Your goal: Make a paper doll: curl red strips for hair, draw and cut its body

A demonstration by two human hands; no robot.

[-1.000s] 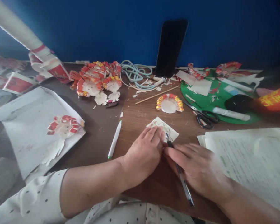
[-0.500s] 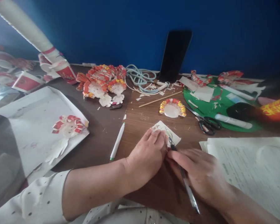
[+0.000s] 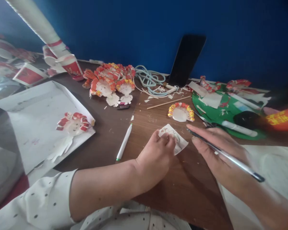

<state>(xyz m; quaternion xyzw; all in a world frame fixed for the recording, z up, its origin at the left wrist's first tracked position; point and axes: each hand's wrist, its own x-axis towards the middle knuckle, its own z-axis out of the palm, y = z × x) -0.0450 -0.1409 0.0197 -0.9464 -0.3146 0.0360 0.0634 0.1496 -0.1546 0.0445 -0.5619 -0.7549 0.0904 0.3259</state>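
Observation:
My left hand (image 3: pixel 158 156) rests on a small square of white paper (image 3: pixel 182 144) on the brown table, its fingers curled and closed over the paper. Some lines show on the sheet near the fingertips, but what lies under them is partly hidden. To the right, my right hand (image 3: pixel 220 150) grips a pen (image 3: pixel 235 160), its tip lifted off the paper and pointing left. Just beyond the paper lies a round white face cut-out (image 3: pixel 180 114) ringed by a red and yellow folded-paper edge. A white marker with green ends (image 3: pixel 124 142) lies left of my left hand.
Several paper figures (image 3: pixel 108 84) are heaped at the back, beside a pale blue cable (image 3: pixel 150 81). A phone (image 3: pixel 187 60) leans on the blue partition. Scissors (image 3: pixel 206 123) lie partly behind my right hand, near a green disc (image 3: pixel 212 103). Left is a white folder (image 3: pixel 40 102); right are papers (image 3: pixel 273 163).
My right hand has lifted the pen from the paper and moved right, over the papers and scissors. My left hand stays on the paper, and its fingers are more bunched. The view has shifted slightly.

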